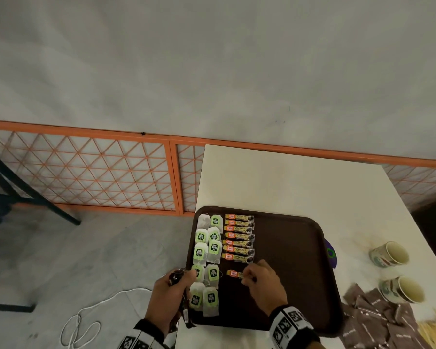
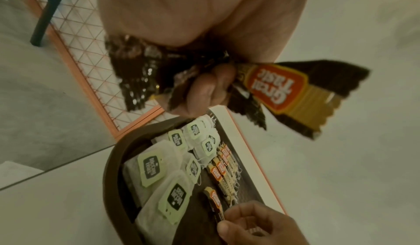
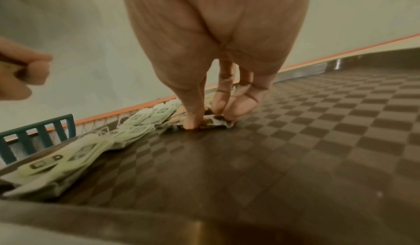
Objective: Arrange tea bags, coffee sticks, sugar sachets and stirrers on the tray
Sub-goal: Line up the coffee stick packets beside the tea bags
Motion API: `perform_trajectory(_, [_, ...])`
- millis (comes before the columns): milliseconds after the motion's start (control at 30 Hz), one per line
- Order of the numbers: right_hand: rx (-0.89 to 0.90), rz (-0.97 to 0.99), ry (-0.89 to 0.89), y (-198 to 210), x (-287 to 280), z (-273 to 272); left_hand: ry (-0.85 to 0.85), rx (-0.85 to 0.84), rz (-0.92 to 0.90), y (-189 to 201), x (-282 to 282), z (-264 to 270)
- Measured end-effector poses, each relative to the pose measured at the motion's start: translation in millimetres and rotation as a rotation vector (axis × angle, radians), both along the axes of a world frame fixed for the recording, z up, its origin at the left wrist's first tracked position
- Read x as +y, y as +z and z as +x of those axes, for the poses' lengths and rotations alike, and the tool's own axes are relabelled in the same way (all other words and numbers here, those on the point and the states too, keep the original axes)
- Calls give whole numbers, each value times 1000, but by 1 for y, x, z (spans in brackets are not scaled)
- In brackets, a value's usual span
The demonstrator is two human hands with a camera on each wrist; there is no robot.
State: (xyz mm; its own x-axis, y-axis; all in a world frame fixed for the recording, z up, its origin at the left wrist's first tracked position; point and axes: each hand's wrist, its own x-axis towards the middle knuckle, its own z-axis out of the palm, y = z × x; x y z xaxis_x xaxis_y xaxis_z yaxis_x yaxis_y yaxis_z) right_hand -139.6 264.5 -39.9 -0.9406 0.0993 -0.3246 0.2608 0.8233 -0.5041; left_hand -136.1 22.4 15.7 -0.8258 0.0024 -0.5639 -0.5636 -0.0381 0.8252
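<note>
A dark brown tray [image 1: 292,250] lies on the white table. Tea bags with green tags [image 1: 207,248] fill its left side in two columns. Beside them runs a column of coffee sticks [image 1: 239,238]. My right hand [image 1: 247,275] pinches one more coffee stick [image 1: 233,273] flat on the tray below that column; the right wrist view shows thumb and fingertips [image 3: 191,123] on it. My left hand [image 1: 179,278] hovers at the tray's left edge and grips a bunch of coffee sticks [image 2: 284,90].
Brown sugar sachets [image 1: 378,321] and pale wooden stirrers [image 1: 431,328] lie on the table right of the tray, near two paper cups [image 1: 393,253]. A purple object [image 1: 330,253] peeks from behind the tray's right rim. An orange lattice fence [image 1: 91,172] and a white cable [image 1: 86,321] lie left.
</note>
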Motion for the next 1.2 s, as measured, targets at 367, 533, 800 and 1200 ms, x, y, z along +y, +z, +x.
perform_trajectory(367, [86, 22, 10, -12, -14, -25, 11, -11, 50, 5, -20, -11])
perform_trajectory(533, [125, -12, 9, 4, -13, -23, -5, -3, 78, 6, -18, -14])
perform_trajectory(800, [-160, -635, 19, 110, -66, 16, 66, 121, 178, 16, 19, -20])
perform_trajectory(1200, [193, -544, -44, 121, -12, 30, 414, 142, 171, 28, 47, -23])
